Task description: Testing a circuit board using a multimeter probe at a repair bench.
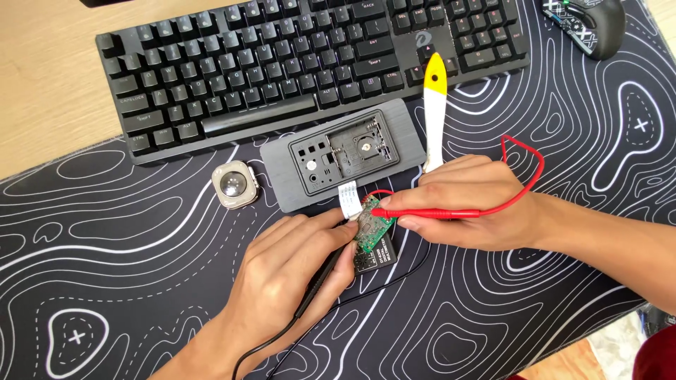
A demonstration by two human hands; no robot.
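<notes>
My left hand (292,271) grips a black test probe (320,281) whose tip reaches a small green circuit board (373,225). My right hand (465,207) pinches a red test probe (429,212) and lays its tip on the same board. A red wire (524,158) loops back over my right wrist. A black wire (394,274) runs from under the board toward me. The board lies partly over a small black device (377,259). A white ribbon cable (348,198) joins the board to a grey metal case (345,155) just behind it.
A black keyboard (296,63) fills the back of the desk. A yellow and white pry tool (434,112) lies beside the grey case. A small rounded watch body (234,184) sits left of the case, and a black mouse (591,24) at the far right. A black patterned mat (141,281) covers the desk.
</notes>
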